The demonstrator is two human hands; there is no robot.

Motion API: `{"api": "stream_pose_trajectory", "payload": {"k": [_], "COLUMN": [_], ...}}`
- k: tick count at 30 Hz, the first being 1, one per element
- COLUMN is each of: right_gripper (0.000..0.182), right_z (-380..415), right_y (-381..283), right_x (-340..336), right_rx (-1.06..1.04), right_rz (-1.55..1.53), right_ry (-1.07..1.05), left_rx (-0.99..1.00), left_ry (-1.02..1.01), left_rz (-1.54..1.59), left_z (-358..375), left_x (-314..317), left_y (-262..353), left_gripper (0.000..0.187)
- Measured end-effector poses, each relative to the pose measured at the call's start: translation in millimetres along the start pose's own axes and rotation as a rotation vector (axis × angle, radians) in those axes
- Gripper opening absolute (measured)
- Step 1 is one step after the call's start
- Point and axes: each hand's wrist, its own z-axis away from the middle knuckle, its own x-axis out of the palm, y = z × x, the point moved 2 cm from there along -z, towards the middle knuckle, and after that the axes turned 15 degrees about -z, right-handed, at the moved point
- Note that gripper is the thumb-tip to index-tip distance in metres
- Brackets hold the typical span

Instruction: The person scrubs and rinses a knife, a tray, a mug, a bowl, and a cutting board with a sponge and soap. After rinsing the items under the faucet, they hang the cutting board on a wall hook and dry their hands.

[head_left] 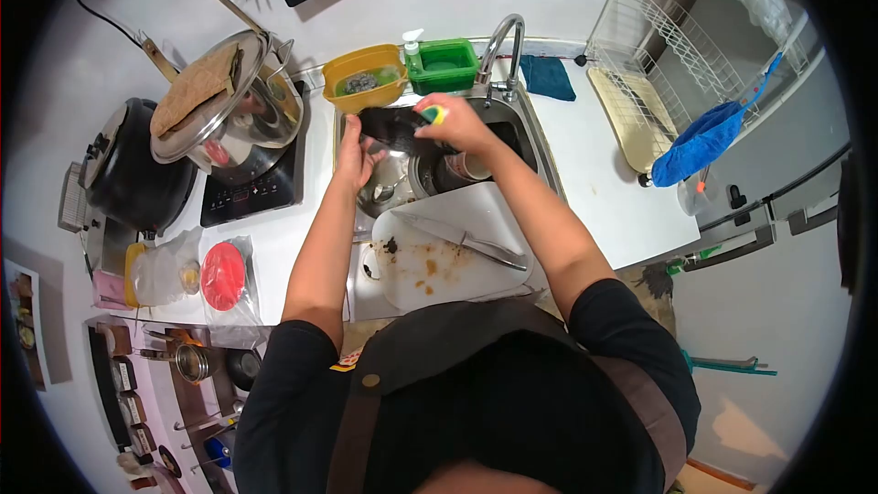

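Over the sink (pixel 545 160), my left hand (pixel 353 154) grips one side of a black dish (pixel 388 127), thumb at its edge and fingers below. The dish is dark and somewhat blurred, so its exact shape is hard to make out. My right hand (pixel 460 125) is closed on a yellow and green sponge (pixel 435 114) at the dish's right side. Beneath my hands, metal and dark dishes lie in the sink, partly hidden. A stained white cutting board (pixel 416 285) rests over the near part of the sink, with a knife (pixel 476 243) lying on it.
Behind the sink stand a yellow basin (pixel 340 69), a green container (pixel 455 53), a soap pump bottle (pixel 413 57) and the faucet (pixel 506 32). At left, a large lidded pot (pixel 274 119) sits on an induction cooker (pixel 251 192). A wire rack (pixel 672 46) stands at right.
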Motion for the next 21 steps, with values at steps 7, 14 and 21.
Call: {"api": "stream_pose_trajectory", "payload": {"k": [7,14,21], "right_gripper": [0.032,0.015,0.011], "right_z": [-23.5,-35.4,-46.6], "right_y": [44.4,16.4,16.8], "right_x": [1.9,49.7,49.2], "right_rx": [-0.349,-0.623,-0.584], "right_rz": [0.247,0.39,0.373], "right_ry": [0.54,0.313,0.265], "left_rx": [0.171,0.145,0.05], "left_ry": [-0.299,-0.37,-0.229], "left_rz": [0.129,-0.264,-0.278], "left_z": [23.3,24.3,28.6], "left_x": [34.0,35.6,32.6], "left_y": [10.8,4.4,10.0], "left_gripper": [0.028,0.041,0.039]}}
